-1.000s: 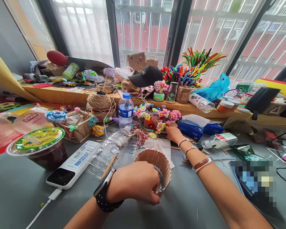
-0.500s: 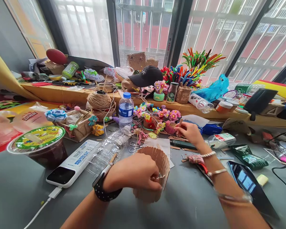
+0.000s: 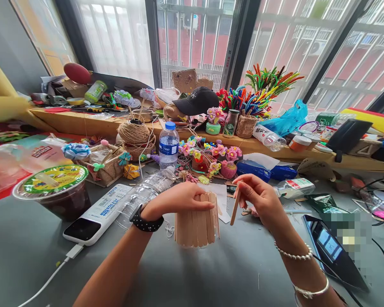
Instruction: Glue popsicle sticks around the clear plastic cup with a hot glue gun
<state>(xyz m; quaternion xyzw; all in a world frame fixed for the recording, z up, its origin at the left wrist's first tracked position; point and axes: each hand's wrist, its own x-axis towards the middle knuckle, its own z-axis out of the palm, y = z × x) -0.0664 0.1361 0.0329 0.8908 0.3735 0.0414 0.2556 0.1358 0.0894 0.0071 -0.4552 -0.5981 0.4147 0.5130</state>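
My left hand (image 3: 179, 198) is closed over the upper edge of a round holder of wooden craft sticks (image 3: 196, 228). The sticks stand side by side around its wall, and its near side faces me just above the grey table. To the right of it, my right hand (image 3: 260, 197) pinches a single craft stick (image 3: 235, 209) between thumb and fingers, its free end pointing down. A small gap lies between this stick and the holder. White paper (image 3: 222, 196) lies behind the holder. The left fingertips are partly hidden.
A lidded drink cup (image 3: 64, 200), a white power bank (image 3: 99, 213) and a clear plastic bottle (image 3: 141, 196) lie to the left. A blue-capped water bottle (image 3: 169, 147) stands behind. On the right is a dark phone (image 3: 331, 247). Pipe cleaners (image 3: 243, 100) crowd the ledge.
The right hand has come back toward me from the sticks behind, carrying a craft stick. The left hand has tilted the holder, so its outer wall shows instead of its inside.
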